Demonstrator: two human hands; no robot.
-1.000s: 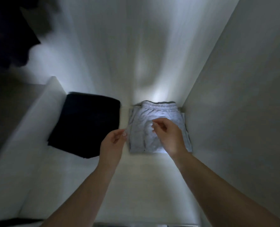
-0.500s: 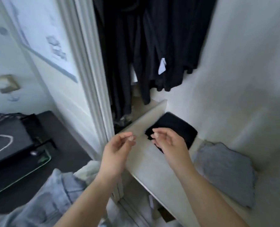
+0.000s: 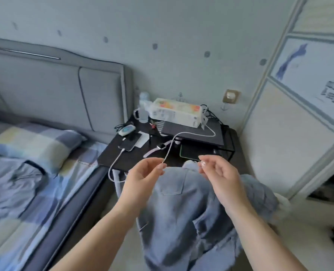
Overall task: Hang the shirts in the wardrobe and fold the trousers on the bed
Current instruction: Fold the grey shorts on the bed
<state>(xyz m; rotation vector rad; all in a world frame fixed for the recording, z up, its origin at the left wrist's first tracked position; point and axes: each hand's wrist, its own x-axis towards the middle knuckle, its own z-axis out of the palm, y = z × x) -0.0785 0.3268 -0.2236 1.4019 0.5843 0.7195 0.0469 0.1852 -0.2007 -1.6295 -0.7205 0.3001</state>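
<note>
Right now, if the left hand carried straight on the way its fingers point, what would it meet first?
Probably the thin white charging cable, whose end sits just off the left hand's fingertips; beyond it lies the black bedside table. Depth is unclear, so the cable may lie farther back.

Hands: left (image 3: 144, 174) and right (image 3: 219, 173) raised side by side, fingers loosely curled, holding nothing. Jeans (image 3: 183, 212): light blue, heaped below the hands. Counter (image 3: 127, 155): black, bearing phone (image 3: 129, 144), watch (image 3: 161, 146), carton (image 3: 177, 112). Bed (image 3: 25, 184): checked sheet, pillow (image 3: 33, 144), grey garment (image 3: 11, 182).
</note>
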